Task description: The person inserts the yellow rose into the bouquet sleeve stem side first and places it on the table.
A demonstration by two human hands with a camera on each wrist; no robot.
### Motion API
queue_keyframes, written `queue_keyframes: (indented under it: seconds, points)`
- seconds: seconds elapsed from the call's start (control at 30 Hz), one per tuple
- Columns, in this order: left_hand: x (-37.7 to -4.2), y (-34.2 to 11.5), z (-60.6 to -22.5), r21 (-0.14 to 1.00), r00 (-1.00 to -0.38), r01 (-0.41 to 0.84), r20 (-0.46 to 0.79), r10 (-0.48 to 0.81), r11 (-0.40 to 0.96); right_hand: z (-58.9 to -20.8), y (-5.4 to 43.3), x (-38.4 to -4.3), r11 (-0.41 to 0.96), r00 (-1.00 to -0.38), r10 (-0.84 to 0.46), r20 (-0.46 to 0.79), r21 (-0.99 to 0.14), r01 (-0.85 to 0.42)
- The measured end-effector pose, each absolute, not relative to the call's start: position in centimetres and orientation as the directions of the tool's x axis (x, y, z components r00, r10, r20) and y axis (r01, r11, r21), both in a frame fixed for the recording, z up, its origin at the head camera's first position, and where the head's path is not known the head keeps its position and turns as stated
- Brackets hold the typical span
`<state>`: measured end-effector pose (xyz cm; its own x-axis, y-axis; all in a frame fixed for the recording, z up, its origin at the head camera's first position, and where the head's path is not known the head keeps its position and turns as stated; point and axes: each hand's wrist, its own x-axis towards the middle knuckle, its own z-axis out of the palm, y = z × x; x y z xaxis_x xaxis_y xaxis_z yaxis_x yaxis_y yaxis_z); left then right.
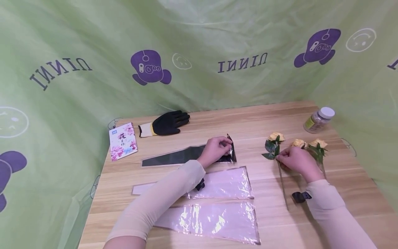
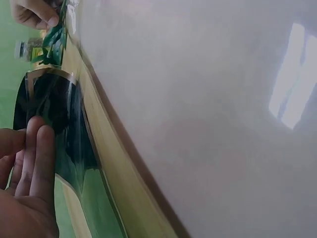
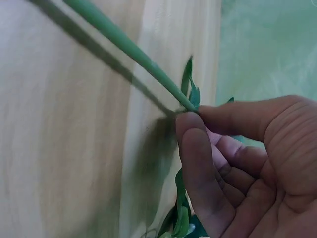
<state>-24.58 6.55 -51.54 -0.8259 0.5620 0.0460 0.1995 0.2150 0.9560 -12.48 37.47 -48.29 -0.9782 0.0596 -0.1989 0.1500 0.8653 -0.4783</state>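
My left hand (image 1: 215, 149) pinches the wide-end edge of a black plastic flower sleeve (image 1: 171, 157). That end is lifted off the table, its mouth bowed apart; in the left wrist view the film of the sleeve (image 2: 59, 106) curves up beyond my fingers. Between thumb and fingertips, my right hand (image 1: 296, 159) holds the stem of an artificial yellow rose (image 1: 276, 137) just beneath its leaves. The green stem (image 3: 133, 52) slants over the wood in the right wrist view. Two more yellow roses, one of them a rose (image 1: 318, 144) at the right, lie behind my right hand, partly hidden.
Two pale, shiny sleeves (image 1: 222, 221) lie at the front, overlapped by my left forearm. A black work glove (image 1: 169, 123) and a floral-printed booklet (image 1: 123, 141) are at the back left. A white-capped jar (image 1: 318, 120) stands at the back right, near the green curtain (image 1: 199, 86).
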Motion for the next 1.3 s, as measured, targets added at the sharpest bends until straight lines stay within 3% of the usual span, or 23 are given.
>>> queue_keyframes:
  seconds: [0.17, 0.33, 0.43, 0.57, 0.77, 1.0, 1.17, 1.3]
  points:
    - [-24.5, 6.9, -51.5, 0.976, -0.839, 0.131, 0.017, 0.544, 0.173, -46.7, 36.8, -12.4, 0.732, -0.965, 0.066, -0.254, -0.645, 0.22]
    - [-24.6, 7.1, -51.6, 0.992, -0.853, 0.049, -0.018, 0.522, 0.114, -43.7, 35.2, -12.8, 0.398, -0.975, 0.111, -0.194, -0.89, 0.223]
    - [-24.6, 7.1, -51.6, 0.995, -0.863, 0.008, -0.041, 0.503, 0.095, -42.3, 33.8, -13.5, 0.124, -0.983, 0.171, -0.068, -0.988, 0.09]
    - [-24.5, 7.2, -51.7, 0.996, -0.868, -0.061, -0.086, 0.488, 0.065, -41.8, 32.1, -14.5, -0.132, -0.942, 0.316, 0.113, -0.978, -0.162]
    - [-24.3, 7.5, -52.0, 0.989, -0.862, -0.138, -0.143, 0.487, 0.045, -42.8, 30.8, -15.2, -0.12, -0.826, 0.504, 0.253, -0.927, -0.357]
    - [-24.2, 7.5, -52.0, 0.995, -0.865, -0.081, -0.101, 0.491, 0.062, -43.2, 30.3, -15.1, 0.001, -0.757, 0.547, 0.358, -0.904, -0.427]
    - [-24.1, 7.5, -51.9, 0.995, -0.861, -0.027, -0.07, 0.503, 0.093, -43.4, 29.8, -15.0, 0.174, -0.744, 0.509, 0.433, -0.898, -0.403]
    - [-24.2, 7.5, -51.9, 0.994, -0.858, 0.0, -0.058, 0.51, 0.112, -44.0, 29.9, -14.9, 0.217, -0.791, 0.467, 0.394, -0.919, -0.329]
